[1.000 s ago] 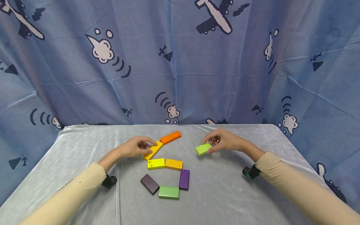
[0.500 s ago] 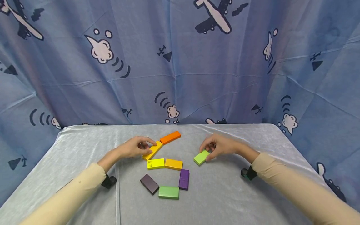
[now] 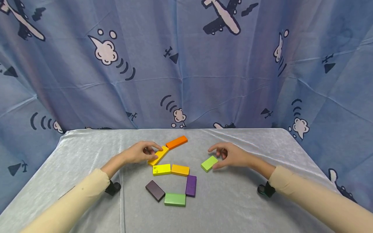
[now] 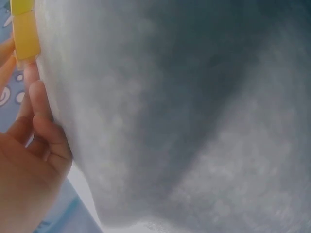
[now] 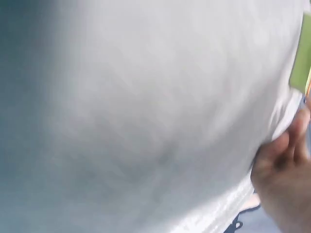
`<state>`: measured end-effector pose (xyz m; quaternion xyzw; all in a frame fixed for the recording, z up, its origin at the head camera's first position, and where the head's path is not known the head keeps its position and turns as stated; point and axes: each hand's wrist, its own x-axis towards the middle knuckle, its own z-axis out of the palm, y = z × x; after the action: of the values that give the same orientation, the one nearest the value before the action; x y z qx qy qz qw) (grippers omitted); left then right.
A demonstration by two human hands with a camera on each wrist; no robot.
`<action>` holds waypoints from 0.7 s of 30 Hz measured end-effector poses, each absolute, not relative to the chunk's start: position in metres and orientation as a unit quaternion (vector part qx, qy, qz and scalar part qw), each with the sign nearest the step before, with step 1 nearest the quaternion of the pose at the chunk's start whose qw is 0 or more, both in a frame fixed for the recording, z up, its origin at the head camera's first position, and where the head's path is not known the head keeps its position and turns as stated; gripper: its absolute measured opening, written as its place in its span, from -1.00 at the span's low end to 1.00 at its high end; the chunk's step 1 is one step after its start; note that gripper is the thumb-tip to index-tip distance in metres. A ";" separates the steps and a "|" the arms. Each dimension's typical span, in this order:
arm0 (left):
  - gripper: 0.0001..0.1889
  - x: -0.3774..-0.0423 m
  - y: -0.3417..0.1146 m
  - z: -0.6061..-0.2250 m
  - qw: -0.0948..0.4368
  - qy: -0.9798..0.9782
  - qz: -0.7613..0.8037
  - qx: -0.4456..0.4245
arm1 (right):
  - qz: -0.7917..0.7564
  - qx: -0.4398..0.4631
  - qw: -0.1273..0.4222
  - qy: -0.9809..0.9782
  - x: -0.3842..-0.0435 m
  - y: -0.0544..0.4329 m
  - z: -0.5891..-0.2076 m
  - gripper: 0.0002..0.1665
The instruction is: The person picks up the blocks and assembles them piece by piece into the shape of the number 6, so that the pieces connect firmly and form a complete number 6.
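Thumb and index finger of my left hand point(image 3: 139, 152) pinch a long amber-yellow block point(image 3: 161, 156), which lies slanted on the cloth. Its far end meets an orange block point(image 3: 176, 142). A lime green block point(image 3: 209, 163) lies to the right, set at an angle. My right hand point(image 3: 234, 156) is beside it, fingers spread apart from the block and the thumb close to its right corner; whether the thumb touches it I cannot tell. At the right wrist view's edge, the green block point(image 5: 302, 56) is partly cut off.
Nearer the front, a bright yellow block point(image 3: 161, 170), a yellow-orange block point(image 3: 180, 170), a purple block point(image 3: 190, 186), a green block point(image 3: 175, 199) and a dark brown block point(image 3: 155, 191) form a partial ring. Grey cloth point(image 3: 233, 207) covers the table; a blue printed curtain point(image 3: 151, 64) hangs behind.
The lime green block came slightly toward the front, turned and was set down. My right hand's fingers have let go and drawn back to the right. The left hand stayed put.
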<state>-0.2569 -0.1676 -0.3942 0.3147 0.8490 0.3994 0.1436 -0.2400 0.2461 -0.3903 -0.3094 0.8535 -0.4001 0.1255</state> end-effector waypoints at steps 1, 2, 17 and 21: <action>-0.68 -0.257 -0.168 -0.394 0.144 0.849 0.400 0.314 | -0.407 -0.297 0.113 0.857 -0.235 0.246 -0.391 -0.32; -0.68 -0.257 -0.168 -0.394 0.145 0.849 0.400 0.314 | -0.414 -0.288 0.099 0.858 -0.230 0.246 -0.391 -0.31; -0.68 -0.260 -0.169 -0.397 0.148 0.848 0.400 0.314 | -0.429 -0.123 -0.020 0.895 -0.182 0.216 -0.406 -0.24; -0.68 -0.260 -0.170 -0.397 0.146 0.851 0.398 0.311 | -0.409 -0.102 -0.038 0.906 -0.178 0.208 -0.406 -0.22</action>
<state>-0.2600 -0.1696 -0.3971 0.3109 0.8507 0.3981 0.1457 -0.1784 0.2083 -0.4056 -0.1018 0.9061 -0.4088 -0.0382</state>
